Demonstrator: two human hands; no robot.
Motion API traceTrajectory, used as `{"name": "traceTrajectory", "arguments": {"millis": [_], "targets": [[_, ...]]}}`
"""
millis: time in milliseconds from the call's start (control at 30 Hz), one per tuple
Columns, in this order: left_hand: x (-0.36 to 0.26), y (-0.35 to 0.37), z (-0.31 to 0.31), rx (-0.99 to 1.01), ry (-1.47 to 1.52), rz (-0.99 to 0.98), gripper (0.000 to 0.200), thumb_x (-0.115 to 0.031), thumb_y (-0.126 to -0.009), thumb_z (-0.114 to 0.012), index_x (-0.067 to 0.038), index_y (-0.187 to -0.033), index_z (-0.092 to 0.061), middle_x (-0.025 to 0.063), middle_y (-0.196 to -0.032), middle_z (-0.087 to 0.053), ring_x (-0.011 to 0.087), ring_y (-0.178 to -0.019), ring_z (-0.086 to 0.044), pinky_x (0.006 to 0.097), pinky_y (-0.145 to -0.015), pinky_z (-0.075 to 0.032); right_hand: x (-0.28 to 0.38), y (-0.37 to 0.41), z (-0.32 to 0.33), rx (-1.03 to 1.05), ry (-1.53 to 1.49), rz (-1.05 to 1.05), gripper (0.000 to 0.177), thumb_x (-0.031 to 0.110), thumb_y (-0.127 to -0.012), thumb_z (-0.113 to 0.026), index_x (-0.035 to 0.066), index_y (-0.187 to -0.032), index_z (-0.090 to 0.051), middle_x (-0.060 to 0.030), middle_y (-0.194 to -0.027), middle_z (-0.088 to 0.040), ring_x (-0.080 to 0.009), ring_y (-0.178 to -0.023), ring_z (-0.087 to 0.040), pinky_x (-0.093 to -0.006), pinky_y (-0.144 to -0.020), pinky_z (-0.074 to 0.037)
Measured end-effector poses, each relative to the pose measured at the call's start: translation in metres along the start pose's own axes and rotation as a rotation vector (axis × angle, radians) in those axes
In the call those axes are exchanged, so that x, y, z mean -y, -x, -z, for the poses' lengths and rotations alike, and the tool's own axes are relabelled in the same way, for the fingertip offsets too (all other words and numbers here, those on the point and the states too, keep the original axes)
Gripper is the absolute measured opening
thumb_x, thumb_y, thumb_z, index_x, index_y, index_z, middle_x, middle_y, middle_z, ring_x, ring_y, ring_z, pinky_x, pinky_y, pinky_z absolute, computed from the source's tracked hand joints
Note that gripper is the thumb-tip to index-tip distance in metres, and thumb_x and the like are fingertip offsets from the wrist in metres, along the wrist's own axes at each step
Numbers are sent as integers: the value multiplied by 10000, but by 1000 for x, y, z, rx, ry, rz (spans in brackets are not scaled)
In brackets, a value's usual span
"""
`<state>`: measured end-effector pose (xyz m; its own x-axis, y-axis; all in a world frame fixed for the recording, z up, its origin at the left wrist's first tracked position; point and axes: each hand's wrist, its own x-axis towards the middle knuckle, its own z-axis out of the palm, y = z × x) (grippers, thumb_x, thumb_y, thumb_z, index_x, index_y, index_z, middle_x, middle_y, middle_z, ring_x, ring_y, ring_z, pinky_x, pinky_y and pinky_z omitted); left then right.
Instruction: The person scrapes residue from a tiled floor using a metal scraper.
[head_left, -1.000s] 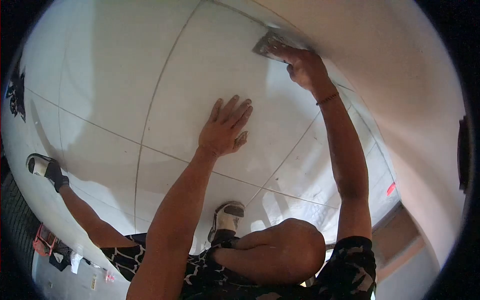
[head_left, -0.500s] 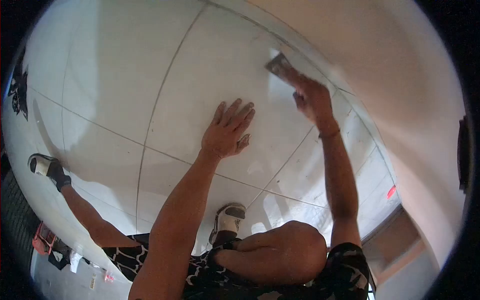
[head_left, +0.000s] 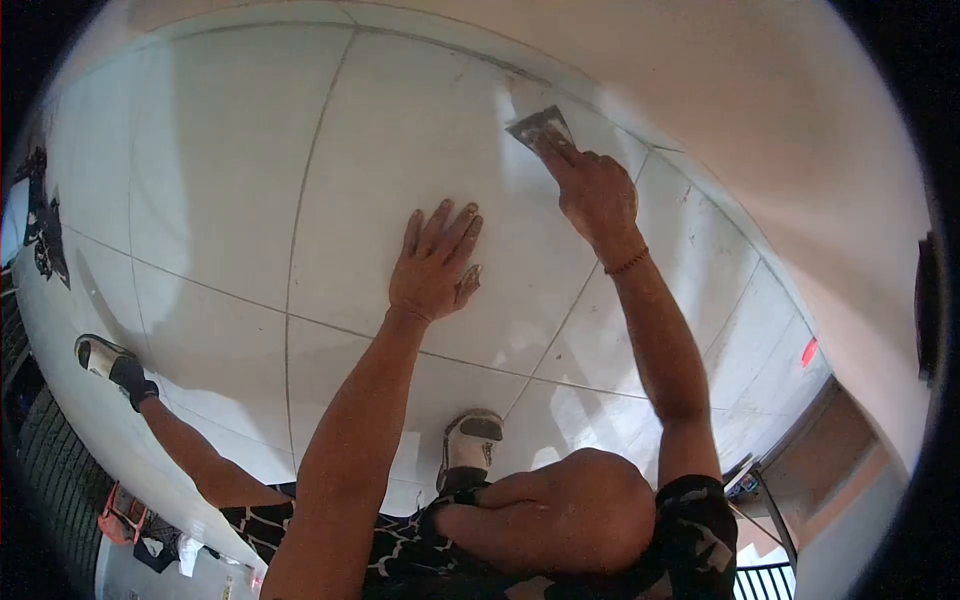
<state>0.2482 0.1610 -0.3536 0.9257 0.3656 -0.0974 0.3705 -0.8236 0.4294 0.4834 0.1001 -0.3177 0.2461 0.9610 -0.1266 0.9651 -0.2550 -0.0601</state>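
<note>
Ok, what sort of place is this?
Probably a room being finished or repaired: large pale floor tiles, a plain wall, and a flat scraper in the right hand.

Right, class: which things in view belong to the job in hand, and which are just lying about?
Job, it seems:
scraper, in the right hand
floor, left hand flat on it

Lying about:
red scrap near the wall
dark crumpled thing, far left
orange thing, lower left
</note>
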Motion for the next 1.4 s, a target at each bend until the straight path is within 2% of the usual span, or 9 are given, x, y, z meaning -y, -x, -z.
{"name": "traceTrajectory", "arguments": {"millis": [167, 267, 333, 433, 633, 767, 900, 1033, 1400], "targets": [[2, 1, 2, 0, 33, 6, 625, -288, -760, -562, -112, -1328, -370, 37, -1421, -298, 290, -1311, -261, 536, -1061, -201, -1, -29, 3, 45, 47, 77, 463, 20, -725, -524, 178, -1160, -534, -63, -1097, -606, -247, -698, -619, -362, -626, -518], [-1, -1, 0, -16, 36, 1, 628, -285, -764, -557, -115, -1335, -360, 38, -1420, -298, 292, -1305, -272, 536, -1063, -199, -8, -39, 14, 133, 74, 87, 437, 37, -737, -523, 175, -1151, -537, -96, -943, -640, -265, -659, -615, -380, -597, -515], [3, -2, 3, -19, 32, 15, 630, -284, -766, -556, -117, -1339, -354, 39, -1419, -300, 292, -1301, -279, 535, -1065, -198, -6, -39, 13, -54, -71, 170, 419, 36, -734, -524, 166, -1132, -549, -120, -732, -623, -284, -628, -606, -392, -567, -508], [1, -3, 4, 17, 24, 0, 634, -292, -778, -543, -126, -1354, -334, 38, -1421, -296, 288, -1303, -273, 530, -1070, -190, 14, -48, 20, 82, 22, 32, 428, 25, -719, -530, 162, -1123, -556, -111, -725, -627, -289, -634, -606, -393, -569, -505], [1, 1, 1, 47, 26, 22, 656, -304, -769, -555, -142, -1361, -322, 35, -1424, -289, 277, -1316, -242, 521, -1078, -175, -19, -41, -26, -66, -115, 123, 511, -1, -694, -545, 214, -1158, -549, -75, -1000, -640, -280, -675, -612, -381, -596, -510], [3, -6, 3, 24, 24, 16, 643, -308, -770, -550, -136, -1353, -340, 29, -1423, -290, 276, -1316, -243, 516, -1079, -177, -28, -34, -2, -99, -192, 241, 497, 12, -712, -532, 204, -1169, -558, -110, -909, -647, -286, -711, -631, -392, -620, -517], [3, -1, 3, 26, 19, 13, 618, -319, -778, -536, -131, -1342, -364, 21, -1425, -288, 269, -1315, -250, 512, -1079, -180, -23, -46, 2, 104, -55, 153, 532, 2, -696, -530, 242, -1170, -562, -28, -1107, -612, -261, -779, -637, -372, -658, -526], [4, -1, 1, 0, 18, 13, 613, -319, -780, -537, -133, -1339, -367, 22, -1427, -286, 268, -1314, -252, 514, -1078, -183, -36, -47, 0, -64, -168, 315, 532, 13, -685, -544, 238, -1167, -567, -30, -1019, -644, -269, -737, -627, -372, -652, -526], [4, -1, 1, 2, 40, 7, 628, -313, -773, -555, -141, -1342, -351, 11, -1429, -280, 264, -1314, -252, 521, -1072, -200, -28, -57, 7, 113, -109, 236, 549, -49, -663, -534, 195, -1153, -575, -29, -1073, -623, -260, -845, -616, -355, -736, -517]]}}
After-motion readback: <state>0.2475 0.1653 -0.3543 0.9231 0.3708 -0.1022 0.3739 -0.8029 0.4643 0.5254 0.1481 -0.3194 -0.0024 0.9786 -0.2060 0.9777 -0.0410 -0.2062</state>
